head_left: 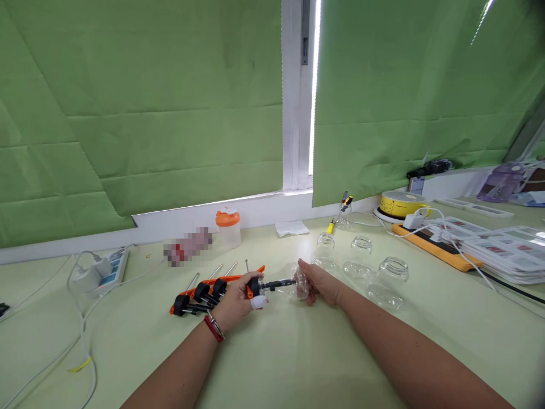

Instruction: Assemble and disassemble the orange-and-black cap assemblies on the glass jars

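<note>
My right hand (320, 282) is closed around the base of a clear bottle (286, 288) held on its side above the table. My left hand (236, 301), a white wrap on its thumb, grips a black cap (254, 287) at the bottle's mouth. From the cap a black stem (279, 283) runs into the bottle. Whether the cap is screwed on cannot be seen. Beside my left hand lie several black caps (201, 292) with black stems, orange handles (225, 279) and metal rods. Open clear jars (389, 282) stand to the right of my right hand.
At the back stand an orange-lidded cup (229, 228) and a white tissue (292, 228). A white power strip (108, 272) with cables lies left. On the right are an orange power strip (438, 248), a yellow round container (402, 204) and stacked white cards (498, 255).
</note>
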{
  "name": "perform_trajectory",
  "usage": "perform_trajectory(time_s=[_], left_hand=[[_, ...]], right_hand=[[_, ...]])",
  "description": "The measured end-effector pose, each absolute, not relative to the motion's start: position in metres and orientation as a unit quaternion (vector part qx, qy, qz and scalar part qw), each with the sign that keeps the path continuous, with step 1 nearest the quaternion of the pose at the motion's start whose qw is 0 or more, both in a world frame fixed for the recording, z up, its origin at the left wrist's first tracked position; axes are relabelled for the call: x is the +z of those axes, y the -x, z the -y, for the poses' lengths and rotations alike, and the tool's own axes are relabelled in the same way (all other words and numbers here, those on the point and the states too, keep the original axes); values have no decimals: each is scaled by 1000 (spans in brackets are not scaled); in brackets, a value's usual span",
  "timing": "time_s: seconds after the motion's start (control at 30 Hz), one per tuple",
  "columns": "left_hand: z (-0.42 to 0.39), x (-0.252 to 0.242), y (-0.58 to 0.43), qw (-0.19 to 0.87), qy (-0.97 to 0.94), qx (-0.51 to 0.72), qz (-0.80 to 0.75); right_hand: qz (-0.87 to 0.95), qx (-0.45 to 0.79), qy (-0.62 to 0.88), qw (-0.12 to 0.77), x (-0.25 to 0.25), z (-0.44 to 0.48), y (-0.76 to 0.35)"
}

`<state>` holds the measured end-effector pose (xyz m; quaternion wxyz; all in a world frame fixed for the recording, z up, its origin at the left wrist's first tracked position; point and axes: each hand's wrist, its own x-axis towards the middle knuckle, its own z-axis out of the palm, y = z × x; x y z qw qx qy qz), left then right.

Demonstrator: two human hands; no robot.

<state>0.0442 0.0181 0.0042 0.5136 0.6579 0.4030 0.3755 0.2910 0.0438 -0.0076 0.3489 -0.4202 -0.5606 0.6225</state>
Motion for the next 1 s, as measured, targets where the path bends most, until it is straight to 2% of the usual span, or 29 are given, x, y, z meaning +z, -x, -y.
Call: perform_trajectory(time_s=[0.17, 0.3, 0.4, 1.0], left_hand=[[-20, 4, -44, 483, -663, 396, -413], [-22, 7, -44, 490, -636, 422, -421], [-23, 7, -44, 499, -630, 427, -414], [-21, 5, -43, 474, -662, 399, -421]], right_hand=[[547, 631, 429, 344, -6, -44, -289], [546, 667, 323, 390, -2, -39, -291], [565, 667, 288, 392, 1, -34, -292], [522, 688, 352, 360, -15, -42, -288]])
